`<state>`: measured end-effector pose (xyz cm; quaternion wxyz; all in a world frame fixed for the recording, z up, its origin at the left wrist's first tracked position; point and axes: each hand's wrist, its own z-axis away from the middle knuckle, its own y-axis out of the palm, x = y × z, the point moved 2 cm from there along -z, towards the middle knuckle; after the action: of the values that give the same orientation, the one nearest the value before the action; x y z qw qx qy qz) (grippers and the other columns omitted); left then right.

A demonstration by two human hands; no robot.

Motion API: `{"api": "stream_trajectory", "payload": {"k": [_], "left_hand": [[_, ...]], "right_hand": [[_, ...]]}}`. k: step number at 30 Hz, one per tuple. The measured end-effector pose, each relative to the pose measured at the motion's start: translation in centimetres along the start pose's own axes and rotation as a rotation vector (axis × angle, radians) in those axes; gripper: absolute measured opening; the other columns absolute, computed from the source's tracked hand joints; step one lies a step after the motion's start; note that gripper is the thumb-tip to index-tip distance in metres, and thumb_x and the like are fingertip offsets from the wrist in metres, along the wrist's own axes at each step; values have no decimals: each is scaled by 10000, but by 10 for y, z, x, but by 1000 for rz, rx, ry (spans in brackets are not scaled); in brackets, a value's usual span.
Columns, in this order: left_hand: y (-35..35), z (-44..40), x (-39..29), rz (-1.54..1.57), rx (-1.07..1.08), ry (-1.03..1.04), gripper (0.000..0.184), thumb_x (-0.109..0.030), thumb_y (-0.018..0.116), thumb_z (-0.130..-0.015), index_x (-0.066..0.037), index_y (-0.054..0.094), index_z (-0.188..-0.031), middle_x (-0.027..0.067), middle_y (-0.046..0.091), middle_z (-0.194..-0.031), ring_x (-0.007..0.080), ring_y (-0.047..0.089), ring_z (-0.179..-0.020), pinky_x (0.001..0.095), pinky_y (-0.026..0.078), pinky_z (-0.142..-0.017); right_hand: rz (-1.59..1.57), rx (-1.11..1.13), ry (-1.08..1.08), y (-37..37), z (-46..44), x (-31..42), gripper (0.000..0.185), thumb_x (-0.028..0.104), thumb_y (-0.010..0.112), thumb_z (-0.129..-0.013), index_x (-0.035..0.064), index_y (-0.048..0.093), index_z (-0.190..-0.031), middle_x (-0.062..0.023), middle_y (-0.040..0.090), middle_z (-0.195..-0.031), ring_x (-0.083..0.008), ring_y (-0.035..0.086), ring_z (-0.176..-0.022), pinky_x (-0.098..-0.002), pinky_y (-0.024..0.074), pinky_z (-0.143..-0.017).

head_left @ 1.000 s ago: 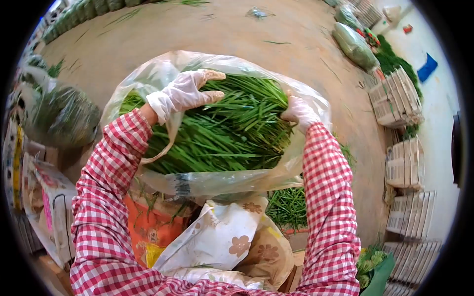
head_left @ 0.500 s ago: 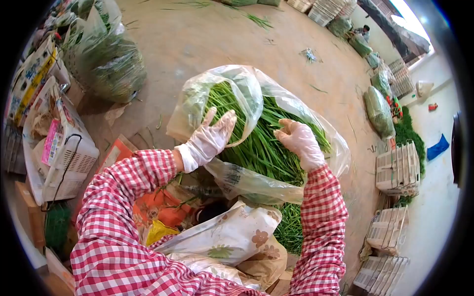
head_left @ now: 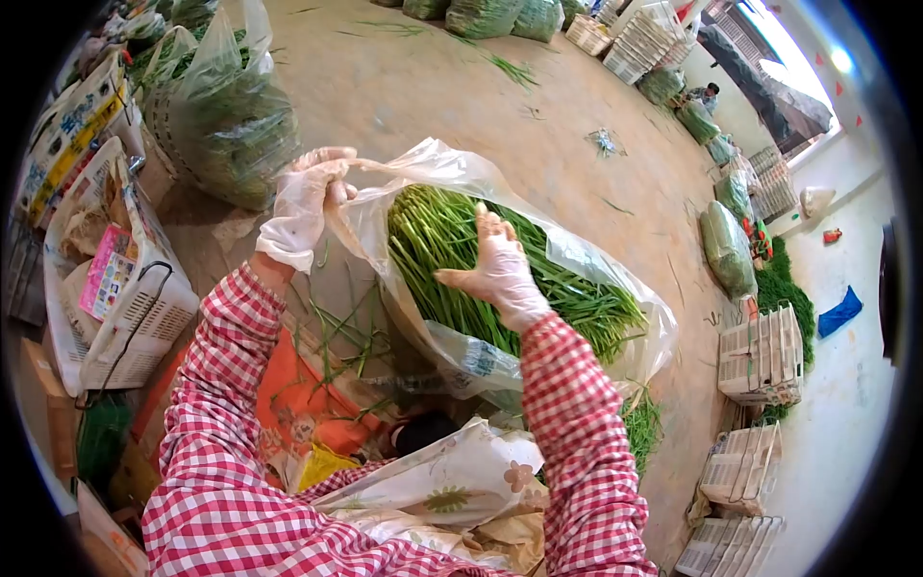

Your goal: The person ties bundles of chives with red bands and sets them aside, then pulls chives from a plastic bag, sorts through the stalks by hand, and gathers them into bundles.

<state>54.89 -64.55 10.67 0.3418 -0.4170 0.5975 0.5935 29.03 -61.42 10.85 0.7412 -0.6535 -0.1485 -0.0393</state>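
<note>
Here I list: left white-gloved hand (head_left: 306,204), pinching translucent plastic bag (head_left: 458,171) by its rim; inside, right of that pinch, long green leafy bundle (head_left: 431,245), lying far-left to near-right; nearer, right white-gloved hand (head_left: 502,277), spread wide, contact unclear.

Near the floor's (head_left: 461,111) left edge, a white basket (head_left: 146,332) holds a pink packet (head_left: 108,273); a bulging clear sack (head_left: 229,139) stands beyond. White crates (head_left: 760,351) line the right edge, near a blue sheet (head_left: 840,313).
</note>
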Motion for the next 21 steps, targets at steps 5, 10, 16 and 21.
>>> {"api": "stream_trajectory", "payload": {"k": [5,10,16,21], "left_hand": [[69,-5,-47,-46,151,126,280,-54,559,-811,42,567,-1074,-5,559,-619,85,544,-531,210,481,-556],[99,0,-58,-87,144,86,314,-37,539,-819,52,540,-1120,-17,536,-605,71,523,-517,189,462,-556],[69,4,-47,-99,161,65,325,-26,539,-817,63,531,-1130,-28,511,-583,48,472,-487,185,450,-563],[62,7,-46,-135,141,21,328,-24,539,-816,65,529,-1132,-27,502,-560,51,470,-475,193,458,-561]], "right_hand": [[33,-99,28,30,-26,29,1302,485,812,-487,73,8,-1424,-262,131,-1434,-425,89,-1336,-570,83,-1054],[232,-37,-54,35,-39,54,1322,532,804,-468,156,-16,-1436,-248,61,-1456,-464,39,-1329,-639,9,-1017],[203,-19,69,28,-61,38,1307,544,801,-457,138,36,-1436,-255,75,-1453,-464,44,-1329,-638,45,-1016],[77,4,164,29,-73,18,1305,530,814,-442,56,93,-1421,-281,176,-1417,-434,119,-1329,-607,61,-1037]]}}
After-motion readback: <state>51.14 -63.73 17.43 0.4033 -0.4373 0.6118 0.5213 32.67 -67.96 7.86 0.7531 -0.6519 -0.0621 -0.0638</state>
